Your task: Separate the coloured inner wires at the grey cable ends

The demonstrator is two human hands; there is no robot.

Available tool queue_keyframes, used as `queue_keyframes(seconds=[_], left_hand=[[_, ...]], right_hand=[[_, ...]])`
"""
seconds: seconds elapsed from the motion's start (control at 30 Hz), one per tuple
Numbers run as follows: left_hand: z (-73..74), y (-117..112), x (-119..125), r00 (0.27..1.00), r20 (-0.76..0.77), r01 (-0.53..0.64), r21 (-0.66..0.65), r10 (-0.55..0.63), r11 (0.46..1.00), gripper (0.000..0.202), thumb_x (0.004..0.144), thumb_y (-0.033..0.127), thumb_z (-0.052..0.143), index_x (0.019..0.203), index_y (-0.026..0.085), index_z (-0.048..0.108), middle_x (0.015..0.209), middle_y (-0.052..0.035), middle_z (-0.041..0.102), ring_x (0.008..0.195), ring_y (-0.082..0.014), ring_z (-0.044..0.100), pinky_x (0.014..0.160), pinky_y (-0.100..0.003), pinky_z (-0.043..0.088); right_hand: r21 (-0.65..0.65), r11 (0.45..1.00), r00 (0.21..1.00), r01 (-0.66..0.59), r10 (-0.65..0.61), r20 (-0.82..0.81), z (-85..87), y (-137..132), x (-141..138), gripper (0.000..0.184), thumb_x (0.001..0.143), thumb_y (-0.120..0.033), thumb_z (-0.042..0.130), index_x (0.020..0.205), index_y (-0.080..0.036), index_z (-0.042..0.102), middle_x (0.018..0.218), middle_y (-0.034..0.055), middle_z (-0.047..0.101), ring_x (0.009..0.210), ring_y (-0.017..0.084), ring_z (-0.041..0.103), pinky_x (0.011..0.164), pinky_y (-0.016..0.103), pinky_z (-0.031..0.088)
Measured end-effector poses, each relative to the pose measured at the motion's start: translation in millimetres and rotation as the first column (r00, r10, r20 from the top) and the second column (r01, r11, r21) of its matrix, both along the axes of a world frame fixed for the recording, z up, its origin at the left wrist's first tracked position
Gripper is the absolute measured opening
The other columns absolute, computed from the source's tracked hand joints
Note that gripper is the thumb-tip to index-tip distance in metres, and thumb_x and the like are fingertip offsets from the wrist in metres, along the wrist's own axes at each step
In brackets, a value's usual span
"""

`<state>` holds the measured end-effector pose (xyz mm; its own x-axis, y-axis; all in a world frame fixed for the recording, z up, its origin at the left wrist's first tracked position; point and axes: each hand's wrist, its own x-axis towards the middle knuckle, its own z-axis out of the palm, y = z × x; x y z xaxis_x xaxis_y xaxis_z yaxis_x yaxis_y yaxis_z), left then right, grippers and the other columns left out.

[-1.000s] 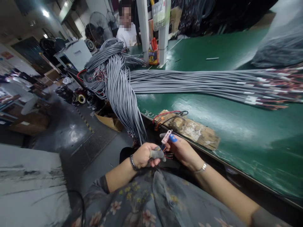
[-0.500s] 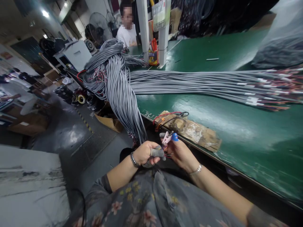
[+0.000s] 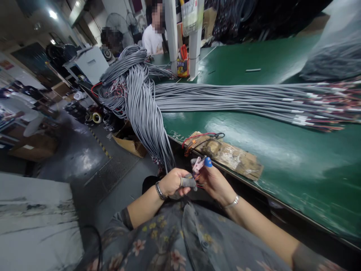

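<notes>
In front of my body, just off the bench edge, my two hands work close together. My left hand [image 3: 176,183], with a grey cover on its thumb, is closed on thin wires [image 3: 199,185], reddish and dark, that show in the gap between the hands. My right hand [image 3: 216,184] pinches a pale pink clip [image 3: 198,165]; a blue cover sits on its thumb tip. Its other fingertips are partly hidden behind the clip. Left of my hands, a thick bundle of grey cables [image 3: 148,109] hangs over the bench edge, its wire ends low near my left wrist.
On the green bench [image 3: 282,158] lies a long row of grey cables [image 3: 225,97] with stripped ends at right. A worn wooden board [image 3: 234,158] with red and black leads lies along the near edge. A white post [image 3: 194,56] stands behind. A co-worker [image 3: 153,39] is beyond it.
My hands hold nearly the same pose, with only slight finger movement. The co-worker in white behind the bench has shifted right, and another person's head shows near the fan.
</notes>
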<state>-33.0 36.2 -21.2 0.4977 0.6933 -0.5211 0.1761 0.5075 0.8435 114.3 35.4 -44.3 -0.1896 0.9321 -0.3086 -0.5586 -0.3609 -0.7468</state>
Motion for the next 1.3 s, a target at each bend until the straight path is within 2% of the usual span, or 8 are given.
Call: queue_keyframes(seconds=[0.23,0.4,0.57,0.73,0.83,0.93,1.13,1.3], left_hand=[[6.3,-2.0,0.0,1.0,-0.016,0.003,0.118,-0.001,0.993,0.033,0.06,0.045,0.071,0.055,0.015,0.058,0.04,0.0037,0.049,0.031,-0.0051,0.037,0.033,-0.019,0.028],[13.7,-2.5,2.6,0.996,-0.089,0.006,0.125,0.005,0.992,0.038,0.061,0.048,0.071,0.05,0.016,0.053,0.039,0.0041,0.048,0.031,-0.0047,0.037,0.035,-0.019,0.029],[12.9,-2.6,2.3,0.997,-0.078,0.003,0.129,0.007,0.992,0.039,0.057,0.051,0.071,0.052,0.017,0.055,0.039,0.0045,0.049,0.031,-0.0046,0.037,0.034,-0.019,0.029],[12.8,-5.4,0.9,0.998,-0.058,-0.002,0.134,0.01,0.991,0.04,0.058,0.053,0.07,0.052,0.017,0.055,0.04,0.0038,0.05,0.03,-0.0051,0.038,0.033,-0.019,0.029],[17.3,-11.2,0.7,0.998,-0.064,-0.01,0.14,0.019,0.99,0.041,0.059,0.053,0.07,0.049,0.017,0.052,0.04,0.0031,0.049,0.03,-0.0054,0.039,0.033,-0.019,0.029],[21.0,-18.7,1.4,0.997,-0.07,-0.027,0.143,0.037,0.989,0.041,0.06,0.052,0.07,0.048,0.017,0.051,0.039,0.0031,0.049,0.031,-0.0054,0.038,0.033,-0.019,0.028],[15.0,-28.5,3.9,0.989,-0.073,-0.113,0.15,0.125,0.982,0.039,0.064,0.048,0.068,0.048,0.017,0.05,0.041,0.0033,0.05,0.031,-0.0052,0.04,0.033,-0.018,0.028],[10.2,-30.0,5.5,0.977,-0.032,-0.205,0.12,0.21,0.971,0.034,0.064,0.045,0.067,0.052,0.016,0.053,0.042,0.0031,0.052,0.03,-0.0053,0.04,0.032,-0.018,0.027]], right_hand=[[-0.025,1.0,0.998,-0.002,0.001,-0.067,-2.7,1.8,0.0,0.048,0.062,-0.067,0.07,0.069,-0.02,0.063,0.061,-0.0008,0.059,0.053,0.013,0.052,0.055,0.028,0.046],[-0.02,1.0,0.998,0.014,-0.015,-0.056,1.5,2.4,0.3,0.046,0.065,-0.066,0.067,0.069,-0.02,0.064,0.063,0.0005,0.06,0.055,0.015,0.052,0.056,0.029,0.046],[-0.004,0.997,0.997,0.075,-0.075,-0.034,0.7,3.5,-0.4,0.041,0.063,-0.061,0.072,0.065,-0.021,0.064,0.061,-0.0011,0.059,0.055,0.013,0.049,0.056,0.027,0.044],[-0.019,1.0,0.993,0.007,-0.009,-0.115,0.4,2.0,2.0,0.051,0.057,-0.07,0.069,0.073,-0.022,0.068,0.065,0.0,0.062,0.056,0.013,0.051,0.053,0.026,0.044],[-0.008,0.999,0.988,-0.05,0.048,-0.144,2.4,0.2,7.1,0.051,0.064,-0.072,0.063,0.072,-0.022,0.067,0.067,0.0014,0.063,0.06,0.014,0.055,0.056,0.025,0.046],[-0.005,0.997,0.987,-0.079,0.078,-0.138,4.6,-1.4,11.4,0.046,0.07,-0.069,0.06,0.073,-0.023,0.067,0.068,0.0017,0.063,0.059,0.014,0.055,0.055,0.025,0.047],[0.078,0.996,0.998,-0.038,0.042,-0.048,6.6,-3.6,11.1,0.034,0.066,-0.053,0.075,0.071,-0.02,0.067,0.065,-0.0015,0.058,0.055,0.01,0.047,0.052,0.022,0.043],[0.033,0.999,0.999,-0.016,0.017,-0.046,2.3,-3.6,10.1,0.04,0.063,-0.056,0.076,0.075,-0.018,0.069,0.059,-0.0025,0.056,0.053,0.009,0.046,0.05,0.021,0.042]])
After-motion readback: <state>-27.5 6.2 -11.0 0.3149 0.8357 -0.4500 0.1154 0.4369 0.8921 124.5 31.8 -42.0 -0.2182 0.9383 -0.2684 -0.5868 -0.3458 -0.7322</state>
